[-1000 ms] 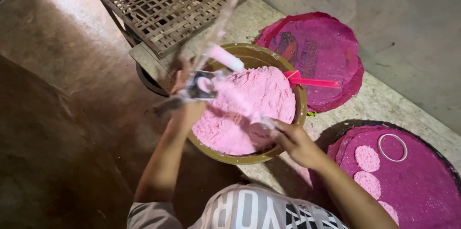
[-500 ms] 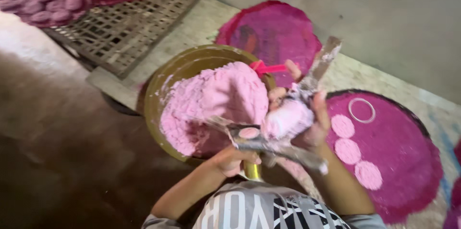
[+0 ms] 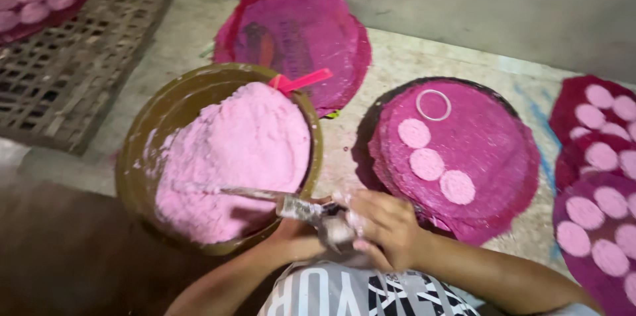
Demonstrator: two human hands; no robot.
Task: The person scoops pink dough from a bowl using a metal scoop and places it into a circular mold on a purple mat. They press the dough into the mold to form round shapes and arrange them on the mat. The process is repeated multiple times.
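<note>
Gripping a pale pink lump [image 3: 338, 231] just beside the bowl's [image 3: 142, 150] near rim, right hand [image 3: 387, 230] fingers curl closed around it. Left hand [image 3: 295, 233] (mostly hidden) clamps the scraper [image 3: 265, 198], whose long axis runs from the hands leftward across the pink dough [image 3: 238, 150] in the bowl.

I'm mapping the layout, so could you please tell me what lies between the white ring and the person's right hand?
In the head view, three pale pink discs lie in a slanting row on the magenta mat, between the ring and the right hand.
</note>
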